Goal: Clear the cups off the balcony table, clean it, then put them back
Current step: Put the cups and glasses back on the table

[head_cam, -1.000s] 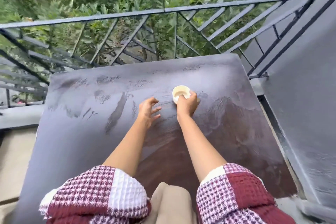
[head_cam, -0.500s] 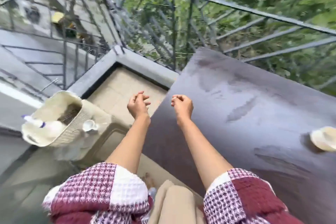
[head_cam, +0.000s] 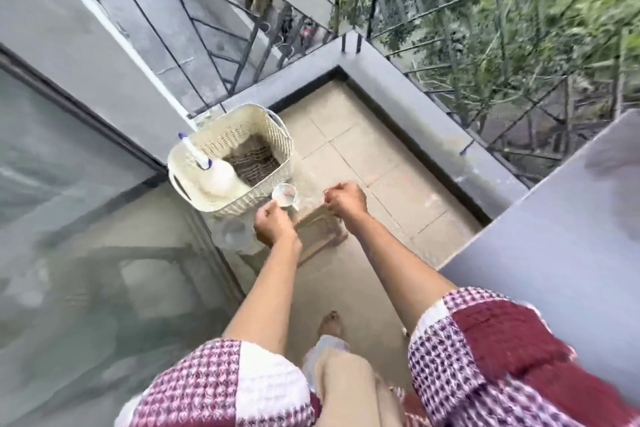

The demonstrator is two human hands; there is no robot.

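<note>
A small white cup (head_cam: 284,195) with a handle stands on a low wooden stool (head_cam: 320,229), right beside a cream basket (head_cam: 277,135). A second, blurred pale cup (head_cam: 235,235) sits at the stool's left end. My left hand (head_cam: 275,227) hovers over the stool just below the small cup, fingers curled, with nothing in it. My right hand (head_cam: 346,200) hangs to the right of that cup, also curled and empty. The dark balcony table (head_cam: 554,253) fills the right edge; its cup is out of view.
The basket holds a white spray bottle (head_cam: 211,172) and a dark woven cloth (head_cam: 252,159). A glass sliding door (head_cam: 86,218) is on the left. A grey ledge with a metal railing (head_cam: 433,121) borders the tiled floor (head_cam: 381,177).
My right hand let go of the cup on the table. I turned left toward the stool and basket, and both hands have come down close to the small cup there.
</note>
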